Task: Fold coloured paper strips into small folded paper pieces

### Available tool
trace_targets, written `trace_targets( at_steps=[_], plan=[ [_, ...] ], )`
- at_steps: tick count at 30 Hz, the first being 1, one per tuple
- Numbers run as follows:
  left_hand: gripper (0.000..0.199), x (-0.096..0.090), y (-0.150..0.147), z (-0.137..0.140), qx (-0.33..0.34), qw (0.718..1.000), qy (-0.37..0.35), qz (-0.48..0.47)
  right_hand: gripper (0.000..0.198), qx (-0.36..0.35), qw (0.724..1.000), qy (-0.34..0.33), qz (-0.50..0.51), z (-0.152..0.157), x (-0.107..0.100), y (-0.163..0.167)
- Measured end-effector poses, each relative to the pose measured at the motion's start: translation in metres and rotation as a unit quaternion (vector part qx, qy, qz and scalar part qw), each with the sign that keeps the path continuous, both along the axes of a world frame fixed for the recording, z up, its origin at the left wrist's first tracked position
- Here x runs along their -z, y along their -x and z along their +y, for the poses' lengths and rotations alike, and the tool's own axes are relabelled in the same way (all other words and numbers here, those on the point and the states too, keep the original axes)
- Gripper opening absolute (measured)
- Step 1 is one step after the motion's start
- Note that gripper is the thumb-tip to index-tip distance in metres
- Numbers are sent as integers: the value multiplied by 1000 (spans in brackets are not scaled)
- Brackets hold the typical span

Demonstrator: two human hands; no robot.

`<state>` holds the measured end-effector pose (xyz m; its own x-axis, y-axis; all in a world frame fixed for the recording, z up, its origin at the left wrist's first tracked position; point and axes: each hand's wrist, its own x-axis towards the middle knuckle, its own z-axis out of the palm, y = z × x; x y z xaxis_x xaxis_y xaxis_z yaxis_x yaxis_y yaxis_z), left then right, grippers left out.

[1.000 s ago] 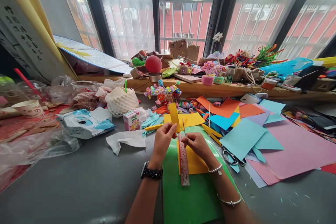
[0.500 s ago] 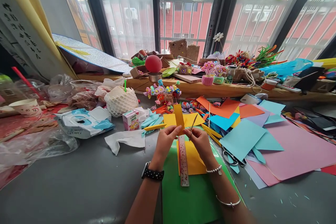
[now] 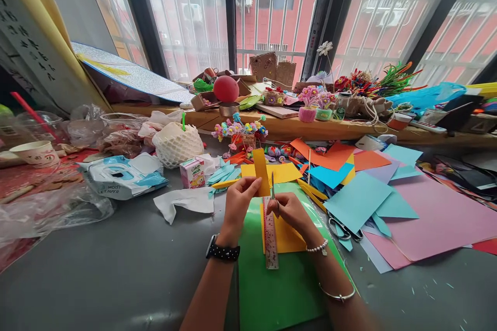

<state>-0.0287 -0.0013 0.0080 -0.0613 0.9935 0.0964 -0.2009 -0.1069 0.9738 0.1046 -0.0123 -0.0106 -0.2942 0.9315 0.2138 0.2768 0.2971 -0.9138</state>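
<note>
My left hand pinches a narrow yellow paper strip near its lower end, so the strip stands upright. In my right hand is a small pair of scissors, its blades pointing up just right of the strip. I cannot tell whether the blades touch the paper. Below my hands a clear patterned ruler lies on a yellow sheet, which rests on a green mat. Another yellow sheet lies behind the strip.
To the right are pink paper, light blue sheets and another pair of scissors. A wet-wipe pack, a small carton and a tissue lie left. Craft flowers stand behind.
My right hand has shifted slightly left and down, and the scissors have turned from slanting right to nearly upright beside the strip. My left hand and the strip have moved slightly left and up.
</note>
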Motion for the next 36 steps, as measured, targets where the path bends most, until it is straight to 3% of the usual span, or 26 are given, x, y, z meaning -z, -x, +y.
trace_targets(
  at_steps=[4,10,36],
  plan=[
    [22,-2,1,-1,0,1000,-12,4,69,-71,996,-17,-53,-1,1,-1],
    [22,-4,1,-3,-15,1000,-20,5,71,-99,990,-22,-100,-1,2,-1],
    [23,-4,4,-2,-5,999,-45,24,66,-38,997,-17,-64,-3,0,2]
  ],
)
